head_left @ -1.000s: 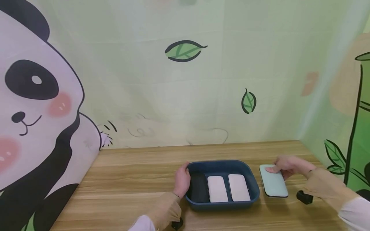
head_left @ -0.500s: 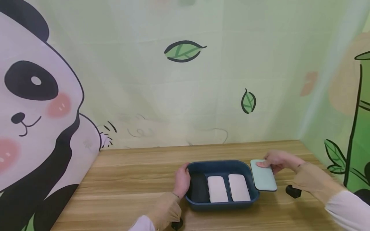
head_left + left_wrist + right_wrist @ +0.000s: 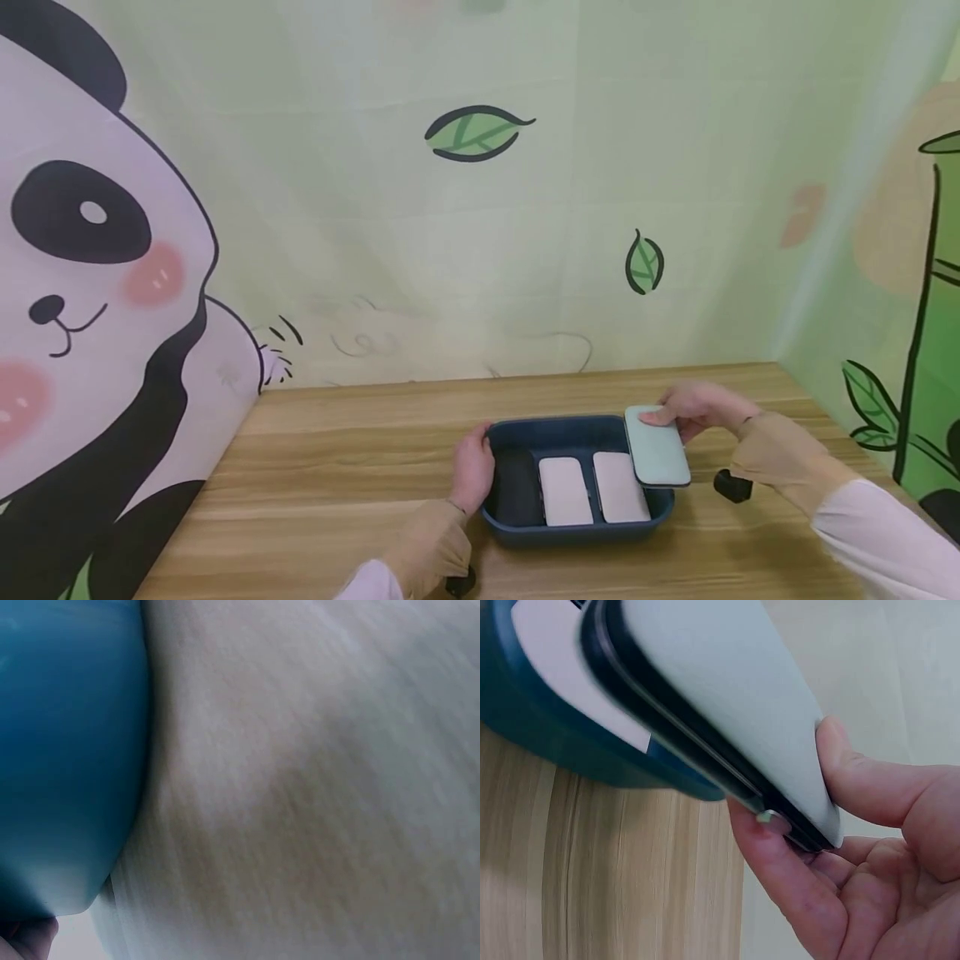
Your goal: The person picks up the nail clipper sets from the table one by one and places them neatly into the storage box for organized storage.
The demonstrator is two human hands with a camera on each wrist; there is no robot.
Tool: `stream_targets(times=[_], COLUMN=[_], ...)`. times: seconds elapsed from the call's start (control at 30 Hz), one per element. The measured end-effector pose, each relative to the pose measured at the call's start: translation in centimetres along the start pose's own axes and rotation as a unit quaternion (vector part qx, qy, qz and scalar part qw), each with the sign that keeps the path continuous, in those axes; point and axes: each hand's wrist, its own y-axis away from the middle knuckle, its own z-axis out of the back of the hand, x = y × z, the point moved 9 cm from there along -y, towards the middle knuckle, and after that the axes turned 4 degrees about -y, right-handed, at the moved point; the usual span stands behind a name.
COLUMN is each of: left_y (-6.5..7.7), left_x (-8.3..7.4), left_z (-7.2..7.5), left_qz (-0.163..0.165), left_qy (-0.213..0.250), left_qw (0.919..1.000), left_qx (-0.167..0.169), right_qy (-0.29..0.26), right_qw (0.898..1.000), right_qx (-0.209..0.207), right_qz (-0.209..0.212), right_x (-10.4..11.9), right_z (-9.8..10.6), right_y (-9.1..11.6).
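Note:
A dark blue plastic bin (image 3: 570,537) sits on the table with a black flat case (image 3: 515,490) and two white ones (image 3: 566,492), (image 3: 618,492) lying side by side inside. My left hand (image 3: 472,471) grips the bin's left rim; in the left wrist view the bin's blue wall (image 3: 67,765) fills the left side. My right hand (image 3: 701,407) pinches a pale mint flat case (image 3: 657,450) by its far end, thumb on top and fingers beneath. That case, dark-edged with rounded corners (image 3: 727,682), is tilted over the bin's right end and overlaps the right white case in the head view.
The wood-grain table (image 3: 337,467) meets a pale green printed backdrop (image 3: 375,250) behind and at the right. A panda print (image 3: 97,292) covers the left side. Black wrist devices (image 3: 733,486) show under both forearms.
My right hand has carried the mint case leftward and slightly up, from beside the bin to over its right end. My left hand and the bin have stayed in place.

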Motion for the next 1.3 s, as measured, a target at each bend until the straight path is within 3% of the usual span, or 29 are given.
stream_targets(times=[0.23, 0.73, 1.3], left_y=[0.2, 0.2, 0.3], left_x=[0.0, -0.1, 0.0], left_z=[0.1, 0.1, 0.2], left_qz=[0.003, 0.003, 0.002], left_qy=[0.006, 0.014, 0.017], left_qw=[1.0000, 0.9998, 0.9998], left_qx=[0.000, 0.009, 0.008], right_qy=[0.014, 0.013, 0.035], right_qw=[1.000, 1.000, 0.998], right_qx=[-0.019, -0.015, -0.010], right_qz=[-0.001, 0.003, 0.044], right_x=[0.7, 2.8, 4.9], right_z=[-0.6, -2.4, -4.8], right_y=[-0.6, -1.8, -3.1])
